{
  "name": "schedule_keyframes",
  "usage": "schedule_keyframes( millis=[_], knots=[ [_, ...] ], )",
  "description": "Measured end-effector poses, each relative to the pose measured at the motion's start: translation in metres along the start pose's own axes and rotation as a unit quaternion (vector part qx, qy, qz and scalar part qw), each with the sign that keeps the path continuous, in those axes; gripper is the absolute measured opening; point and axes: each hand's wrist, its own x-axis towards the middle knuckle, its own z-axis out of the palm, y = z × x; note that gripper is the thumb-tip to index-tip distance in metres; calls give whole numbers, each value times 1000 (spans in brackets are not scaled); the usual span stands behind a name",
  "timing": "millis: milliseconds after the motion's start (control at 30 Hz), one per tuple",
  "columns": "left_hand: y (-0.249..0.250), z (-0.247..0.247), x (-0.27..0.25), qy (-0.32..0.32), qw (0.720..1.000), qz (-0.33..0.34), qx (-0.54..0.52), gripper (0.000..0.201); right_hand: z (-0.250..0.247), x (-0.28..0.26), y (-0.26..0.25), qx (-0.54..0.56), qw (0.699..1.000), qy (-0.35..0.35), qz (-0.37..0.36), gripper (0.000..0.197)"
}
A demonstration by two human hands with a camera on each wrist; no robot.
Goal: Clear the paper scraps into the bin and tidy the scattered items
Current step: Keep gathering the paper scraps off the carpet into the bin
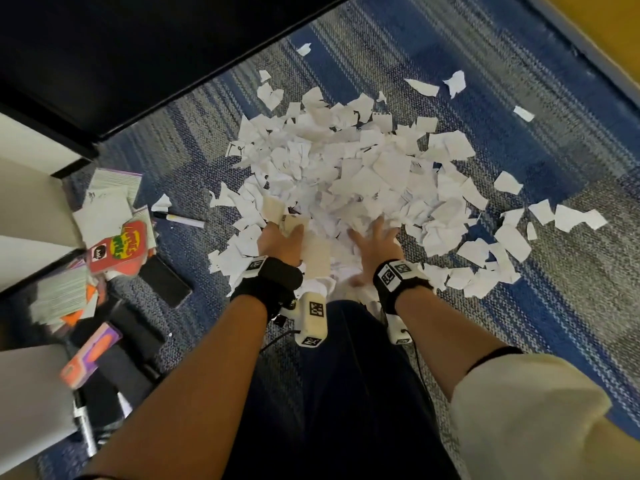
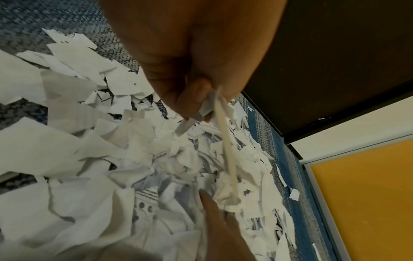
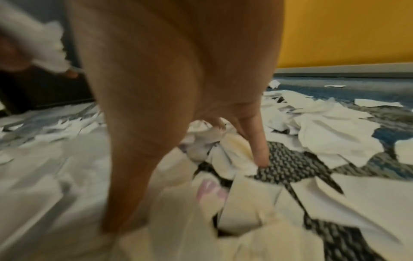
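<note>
The scraps (image 1: 346, 174) lie heaped on the carpet (image 1: 554, 289) under and ahead of both hands. The left hand (image 1: 280, 242) has its fingers (image 2: 190, 98) curled round a few scraps — the right hand (image 1: 375, 245) rests on the heap, fingers (image 3: 259, 144) spread straight.

No word or number reads clearly anywhere. The red card box (image 1: 119, 245) on the carpet (image 1: 519, 306) carries yellow-green bubble lettering and a small black badge, both too blurred to make out. The wrist tags (image 1: 394, 273) bear only black-and-white square code patterns.
</note>
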Motion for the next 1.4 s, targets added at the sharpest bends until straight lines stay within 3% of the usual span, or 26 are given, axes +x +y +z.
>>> schedule_keyframes(
  millis=[100,200,333,467,567,667,767,833,967,1033,1100,1200,1333,1400],
  knots=[
    [7,-1,-10,-3,1000,-11,-28,42,-1,-6,0,46,998,48,-22,89],
    [12,-3,-20,7,999,-13,-45,42,-2,-17,16,94,994,50,-34,62],
    [18,-9,-25,20,998,4,-62,45,-16,-34,42,208,978,33,-7,54],
    [35,-21,-38,93,992,31,-84,50,-43,-53,65,278,957,75,25,42],
    [48,-31,-52,104,988,60,-98,52,-68,-69,74,332,935,116,52,38],
    [58,-45,-65,101,980,107,-133,49,-96,-87,75,426,892,136,58,36],
    [68,-64,-82,106,970,158,-150,47,-125,-107,66,605,788,106,31,31],
    [75,-85,-96,126,953,183,-205,45,-149,-126,51,671,735,102,10,39],
    [88,-142,-128,149,921,208,-294,41,-205,-170,3,733,671,71,-85,18],
    [87,-178,-141,158,904,217,-333,38,-229,-192,-33,724,675,76,-120,20],
    [80,-219,-153,170,890,234,-353,29,-247,-207,-73,698,692,93,-158,34],
    [56,-290,-170,212,860,254,-388,16,-268,-224,-142,674,707,62,-203,41],
    [6,-380,-182,260,837,222,-428,14,-282,-245,-232,693,675,-46,-251,33],
    [-29,-423,-187,302,831,189,-428,24,-283,-258,-282,697,660,-80,-269,30]
  ],
)
